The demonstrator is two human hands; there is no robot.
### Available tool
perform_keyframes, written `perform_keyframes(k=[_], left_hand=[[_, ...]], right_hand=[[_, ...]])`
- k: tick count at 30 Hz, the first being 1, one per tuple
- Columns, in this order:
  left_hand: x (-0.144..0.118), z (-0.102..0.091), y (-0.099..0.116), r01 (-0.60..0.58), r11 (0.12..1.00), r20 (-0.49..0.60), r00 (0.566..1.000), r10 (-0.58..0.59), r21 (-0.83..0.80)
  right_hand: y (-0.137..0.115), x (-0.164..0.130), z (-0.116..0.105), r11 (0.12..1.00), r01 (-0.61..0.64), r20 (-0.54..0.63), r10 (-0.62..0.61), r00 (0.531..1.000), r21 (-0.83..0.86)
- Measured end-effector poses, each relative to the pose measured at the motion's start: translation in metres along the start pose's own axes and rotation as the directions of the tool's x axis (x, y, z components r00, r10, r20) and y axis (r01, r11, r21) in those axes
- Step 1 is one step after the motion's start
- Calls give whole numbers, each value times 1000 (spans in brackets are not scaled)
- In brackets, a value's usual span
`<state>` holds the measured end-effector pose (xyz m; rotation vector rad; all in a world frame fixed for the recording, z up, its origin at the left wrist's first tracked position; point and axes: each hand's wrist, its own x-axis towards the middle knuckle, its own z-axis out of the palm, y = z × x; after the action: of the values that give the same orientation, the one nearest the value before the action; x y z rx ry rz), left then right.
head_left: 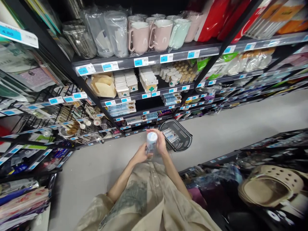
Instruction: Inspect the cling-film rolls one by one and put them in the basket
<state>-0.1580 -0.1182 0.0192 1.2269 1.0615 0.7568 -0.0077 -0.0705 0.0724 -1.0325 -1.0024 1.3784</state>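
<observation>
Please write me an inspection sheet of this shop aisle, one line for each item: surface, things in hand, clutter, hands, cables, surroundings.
Surface: grey floor, bare where visible.
Things in hand: small clear bottle with white cap, held upright in front of the body.
Clutter: dark shopping basket on the floor by the shelves, with a packet inside.
Hands: left hand and right hand both grip the bottle from its sides.
Cables: nothing seen.
Surroundings: black shelves with blue price tags; pink mugs and wrapped clear jars on top; small boxes below; beige clog at lower right.
</observation>
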Motion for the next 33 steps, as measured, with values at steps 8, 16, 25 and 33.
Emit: perform_keyframes(k=[8, 16, 25, 33], left_hand=[[12, -29, 22, -209, 872, -391, 920, 22, -442], [19, -53, 43, -394, 757, -679, 729, -88, -521], [6, -67, 23, -283, 862, -813, 539, -219, -420], [-6, -79, 21, -336, 840, -758, 640, -128, -426]], right_hand=[[45, -13, -37, 927, -217, -64, 207, 976, -305], [55, -2, -42, 980, -142, -528, 193, 827, 138], [45, -5, -21, 995, 92, -514, -101, 852, -43], [52, -2, -31, 985, 49, -583, -137, 801, -163]])
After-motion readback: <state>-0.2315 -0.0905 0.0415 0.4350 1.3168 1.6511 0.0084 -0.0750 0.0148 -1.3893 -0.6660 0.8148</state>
